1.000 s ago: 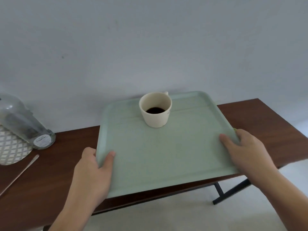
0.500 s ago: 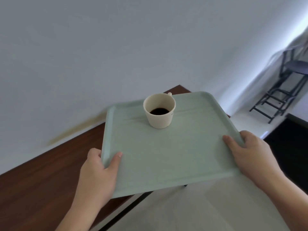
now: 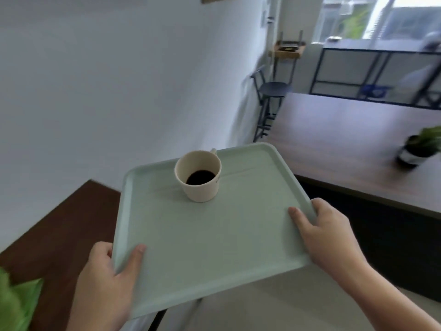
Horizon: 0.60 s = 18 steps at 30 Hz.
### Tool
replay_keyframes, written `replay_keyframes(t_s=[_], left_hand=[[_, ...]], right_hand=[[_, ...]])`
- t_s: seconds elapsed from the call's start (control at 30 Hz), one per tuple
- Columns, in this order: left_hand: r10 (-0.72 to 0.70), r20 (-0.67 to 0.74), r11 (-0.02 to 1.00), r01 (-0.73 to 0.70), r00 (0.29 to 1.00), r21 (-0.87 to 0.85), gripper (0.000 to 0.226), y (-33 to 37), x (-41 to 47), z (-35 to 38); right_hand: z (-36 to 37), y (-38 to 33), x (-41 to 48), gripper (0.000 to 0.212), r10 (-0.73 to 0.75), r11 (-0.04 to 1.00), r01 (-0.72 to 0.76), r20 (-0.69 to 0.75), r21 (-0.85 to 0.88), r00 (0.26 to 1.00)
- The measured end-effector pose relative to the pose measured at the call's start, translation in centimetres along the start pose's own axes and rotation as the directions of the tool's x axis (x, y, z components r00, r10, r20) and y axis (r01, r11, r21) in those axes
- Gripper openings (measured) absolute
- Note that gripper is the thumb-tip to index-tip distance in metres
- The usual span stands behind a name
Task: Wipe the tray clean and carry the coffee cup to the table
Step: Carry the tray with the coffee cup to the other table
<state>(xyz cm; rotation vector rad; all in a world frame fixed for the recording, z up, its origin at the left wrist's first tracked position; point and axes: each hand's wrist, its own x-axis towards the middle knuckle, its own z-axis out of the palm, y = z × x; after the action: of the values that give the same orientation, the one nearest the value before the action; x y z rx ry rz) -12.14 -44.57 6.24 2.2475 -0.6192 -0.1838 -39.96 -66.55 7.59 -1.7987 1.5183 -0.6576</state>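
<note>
Nearest me, my left hand (image 3: pixel 105 280) clamps the tray (image 3: pixel 214 247) at about 7 o'clock, thumb flat on top and fingers tucked under the rim, while my right hand (image 3: pixel 327 237) is closed on the edge at 4 o'clock the same way. The coffee cup (image 3: pixel 199 179) stands upright on the tray toward 12 o'clock, dark coffee low inside, its handle pointing away. A second ago the tray hovered over the dark brown table (image 3: pixel 59 235) against a plain wall; now that table has slid off to 8 o'clock and the view has swung right, so I judge that I am turning away with the load and that the carry has begun. Ahead at 2 o'clock lies a long grey-brown table (image 3: pixel 346 144), likely the destination, with a potted plant (image 3: pixel 420 146) on it and a stool (image 3: pixel 272 91) beyond. The far room is smeared by motion blur. My fingers under the tray are hidden, a green shape (image 3: pixel 14 304) at 8 o'clock is cut off, and I cannot tell whether the tray is wiped fully clean.
</note>
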Motion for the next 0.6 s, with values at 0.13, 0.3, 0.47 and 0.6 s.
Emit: replay_keyframes(t_s=[0.13, 0.3, 0.47, 0.6], left_hand=[[0.063, 0.095, 0.998, -0.062, 0.993, -0.011, 0.035, 4.9, 1.6, 5.7], [0.154, 0.191, 0.988, -0.150, 0.969, -0.037, 0.034, 9.1, 4.4, 12.6], [0.225, 0.286, 0.974, -0.217, 0.931, -0.059, 0.035, 12.6, 8.0, 20.3], [0.277, 0.351, 0.961, -0.263, 0.894, -0.088, 0.035, 15.6, 11.2, 26.7]], right_hand=[[-3.8, 3.9, 2.7, 0.028, 0.085, 0.996, -0.084, -0.094, 0.014, 0.992], [-6.3, 7.9, 5.0, 0.026, 0.173, 0.985, -0.168, -0.212, 0.044, 0.962], [-7.3, 11.0, 8.4, 0.022, 0.257, 0.965, -0.258, -0.300, 0.037, 0.919], [-7.9, 13.1, 12.5, 0.022, 0.301, 0.949, -0.312, -0.375, 0.031, 0.877]])
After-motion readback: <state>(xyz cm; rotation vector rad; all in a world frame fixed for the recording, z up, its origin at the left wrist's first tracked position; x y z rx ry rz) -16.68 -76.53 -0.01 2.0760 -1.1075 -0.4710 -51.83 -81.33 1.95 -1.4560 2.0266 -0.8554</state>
